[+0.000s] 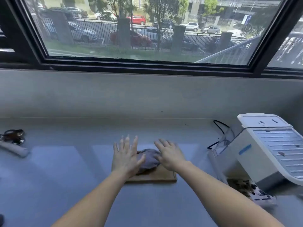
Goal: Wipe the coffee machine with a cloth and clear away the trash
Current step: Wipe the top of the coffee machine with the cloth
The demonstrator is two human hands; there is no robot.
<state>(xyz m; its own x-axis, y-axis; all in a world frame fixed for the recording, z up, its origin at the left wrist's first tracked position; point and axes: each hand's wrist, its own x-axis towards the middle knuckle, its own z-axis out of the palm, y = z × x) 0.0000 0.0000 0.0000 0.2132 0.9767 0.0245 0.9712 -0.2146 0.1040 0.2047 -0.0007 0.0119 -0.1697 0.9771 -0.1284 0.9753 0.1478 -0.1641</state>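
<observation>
A crumpled grey-blue cloth lies on a small wooden board in the middle of the grey counter. My left hand hovers flat at the cloth's left side, fingers spread, thumb touching the cloth. My right hand rests on the cloth's right edge, fingers also spread. Neither hand grips anything. The white coffee machine stands at the right, with dark coffee grounds scattered on its drip tray at the front.
A black cable loops behind the machine beside a clear water tank. A portafilter with a grey handle lies at the far left. Behind the counter rises a grey ledge under a large window.
</observation>
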